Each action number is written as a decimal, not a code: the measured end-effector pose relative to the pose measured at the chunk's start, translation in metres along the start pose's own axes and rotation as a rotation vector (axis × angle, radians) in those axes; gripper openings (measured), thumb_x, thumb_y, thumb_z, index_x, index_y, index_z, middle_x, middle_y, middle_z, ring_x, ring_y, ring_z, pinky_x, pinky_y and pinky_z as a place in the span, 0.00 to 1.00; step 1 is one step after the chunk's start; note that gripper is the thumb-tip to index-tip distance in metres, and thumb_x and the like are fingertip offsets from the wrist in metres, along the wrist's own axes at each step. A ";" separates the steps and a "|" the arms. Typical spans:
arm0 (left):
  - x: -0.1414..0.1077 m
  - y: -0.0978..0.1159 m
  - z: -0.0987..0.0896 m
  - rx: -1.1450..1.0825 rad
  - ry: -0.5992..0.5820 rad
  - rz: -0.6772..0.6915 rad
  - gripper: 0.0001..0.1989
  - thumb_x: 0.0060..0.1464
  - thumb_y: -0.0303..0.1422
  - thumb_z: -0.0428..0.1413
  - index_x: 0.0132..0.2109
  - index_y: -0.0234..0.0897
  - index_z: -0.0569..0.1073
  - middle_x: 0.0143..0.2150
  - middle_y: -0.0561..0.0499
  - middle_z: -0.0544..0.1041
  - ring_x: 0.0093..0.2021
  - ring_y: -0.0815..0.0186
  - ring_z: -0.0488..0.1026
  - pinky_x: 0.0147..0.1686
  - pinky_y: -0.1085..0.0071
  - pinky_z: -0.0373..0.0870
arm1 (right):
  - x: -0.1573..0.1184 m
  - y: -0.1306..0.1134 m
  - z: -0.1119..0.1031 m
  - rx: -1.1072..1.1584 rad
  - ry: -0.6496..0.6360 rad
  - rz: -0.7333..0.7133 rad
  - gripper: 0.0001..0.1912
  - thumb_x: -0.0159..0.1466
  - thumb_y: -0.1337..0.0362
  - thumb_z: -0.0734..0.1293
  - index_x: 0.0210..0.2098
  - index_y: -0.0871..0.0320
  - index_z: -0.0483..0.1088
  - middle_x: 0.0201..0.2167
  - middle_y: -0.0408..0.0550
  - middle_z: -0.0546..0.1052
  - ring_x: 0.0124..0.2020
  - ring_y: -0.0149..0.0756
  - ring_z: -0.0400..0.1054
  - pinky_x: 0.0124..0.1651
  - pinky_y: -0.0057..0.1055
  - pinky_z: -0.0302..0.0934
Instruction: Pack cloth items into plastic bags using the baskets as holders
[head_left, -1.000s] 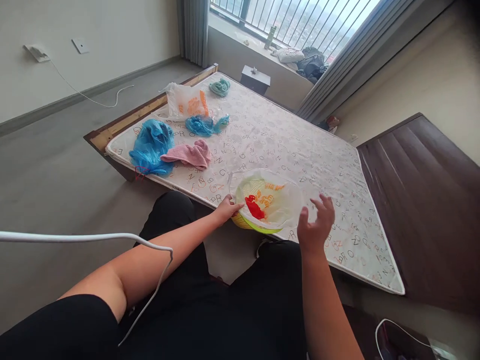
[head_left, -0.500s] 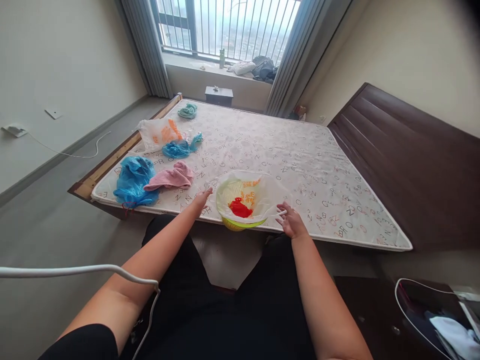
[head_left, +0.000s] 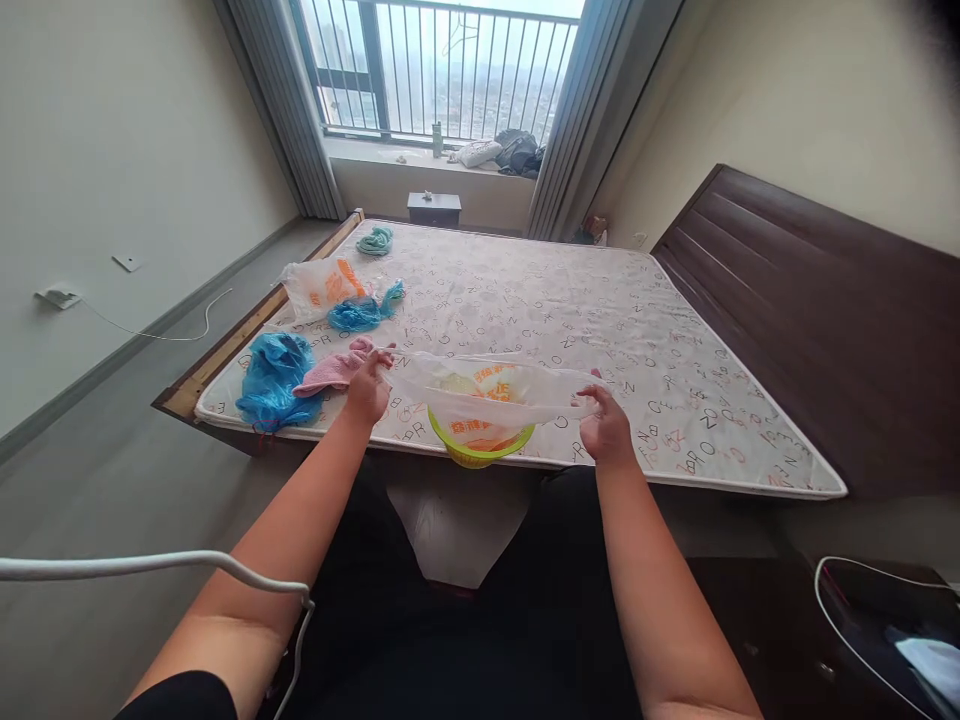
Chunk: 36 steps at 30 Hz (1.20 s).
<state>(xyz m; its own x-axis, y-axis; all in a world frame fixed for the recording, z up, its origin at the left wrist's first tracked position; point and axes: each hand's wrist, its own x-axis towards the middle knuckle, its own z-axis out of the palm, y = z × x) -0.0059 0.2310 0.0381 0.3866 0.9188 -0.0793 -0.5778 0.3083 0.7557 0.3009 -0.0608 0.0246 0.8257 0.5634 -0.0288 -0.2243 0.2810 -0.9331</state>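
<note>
A white translucent plastic bag with orange print is stretched sideways between my hands, its lower part sitting in a yellow-green basket at the mattress edge. My left hand is closed on the bag's left handle. On the other side my right hand grips the right handle with bent fingers. The red thing inside is hidden behind the bag's front, apart from an orange-red tint. Just behind my left hand lies a pink cloth.
A bare patterned mattress fills the middle, with a dark headboard at right. At left lie a blue plastic bag, another blue bag, a white-orange bag and a green cloth. A white cable crosses my left arm.
Both hands have taken hold of the bag's handles, drawn them apart and raised its rim. The open bag mouth has narrowed, covering the red thing. The view has tilted slightly upward.
</note>
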 end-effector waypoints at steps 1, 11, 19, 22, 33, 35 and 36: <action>-0.002 0.002 0.003 -0.067 -0.044 -0.015 0.14 0.58 0.34 0.59 0.26 0.36 0.67 0.44 0.46 0.80 0.49 0.62 0.76 0.54 0.65 0.69 | 0.000 -0.003 0.003 0.085 -0.006 -0.026 0.07 0.59 0.59 0.67 0.27 0.54 0.71 0.53 0.48 0.74 0.57 0.40 0.66 0.49 0.34 0.67; -0.005 0.004 0.029 -0.252 -0.012 -0.049 0.14 0.59 0.37 0.58 0.27 0.37 0.67 0.35 0.49 0.80 0.47 0.58 0.80 0.53 0.59 0.72 | 0.001 -0.013 0.016 0.504 0.088 -0.077 0.13 0.54 0.60 0.66 0.19 0.55 0.58 0.27 0.41 0.71 0.41 0.35 0.73 0.54 0.37 0.68; -0.032 -0.012 0.061 0.525 -0.177 0.450 0.18 0.64 0.42 0.54 0.27 0.39 0.66 0.21 0.56 0.66 0.30 0.65 0.75 0.43 0.67 0.71 | -0.007 -0.019 0.045 -0.092 0.142 -0.245 0.13 0.59 0.56 0.68 0.34 0.52 0.59 0.27 0.35 0.62 0.25 0.27 0.59 0.37 0.31 0.66; -0.053 -0.016 0.076 0.923 -0.317 0.610 0.14 0.63 0.38 0.53 0.29 0.39 0.70 0.23 0.54 0.70 0.30 0.66 0.74 0.38 0.69 0.67 | -0.025 -0.027 0.072 -0.583 0.063 -0.417 0.24 0.57 0.55 0.73 0.49 0.51 0.63 0.41 0.44 0.71 0.36 0.34 0.67 0.44 0.35 0.67; -0.079 -0.050 0.105 0.935 -0.532 0.320 0.09 0.61 0.37 0.51 0.33 0.40 0.64 0.19 0.60 0.66 0.19 0.72 0.62 0.24 0.73 0.58 | -0.058 -0.025 0.140 -0.983 -0.572 -0.504 0.15 0.66 0.60 0.63 0.51 0.50 0.74 0.42 0.47 0.80 0.41 0.41 0.73 0.48 0.38 0.66; -0.081 -0.052 0.104 0.885 -0.514 0.216 0.09 0.61 0.40 0.54 0.38 0.40 0.65 0.18 0.62 0.66 0.17 0.72 0.62 0.21 0.74 0.56 | -0.057 -0.022 0.139 -0.951 -0.510 -0.488 0.11 0.67 0.59 0.63 0.43 0.52 0.76 0.38 0.46 0.80 0.39 0.40 0.72 0.46 0.37 0.65; -0.082 -0.053 0.103 0.856 -0.523 0.159 0.11 0.60 0.41 0.55 0.42 0.40 0.65 0.17 0.63 0.66 0.16 0.72 0.62 0.20 0.75 0.55 | -0.056 -0.022 0.137 -0.925 -0.469 -0.471 0.11 0.67 0.59 0.63 0.41 0.53 0.76 0.36 0.46 0.80 0.38 0.39 0.71 0.45 0.36 0.65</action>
<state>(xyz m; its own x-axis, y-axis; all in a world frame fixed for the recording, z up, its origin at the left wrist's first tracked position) 0.0669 0.1144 0.0716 0.7351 0.6473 0.2019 -0.0205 -0.2764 0.9608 0.1890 0.0081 0.0957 0.4085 0.8431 0.3497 0.6849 -0.0299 -0.7281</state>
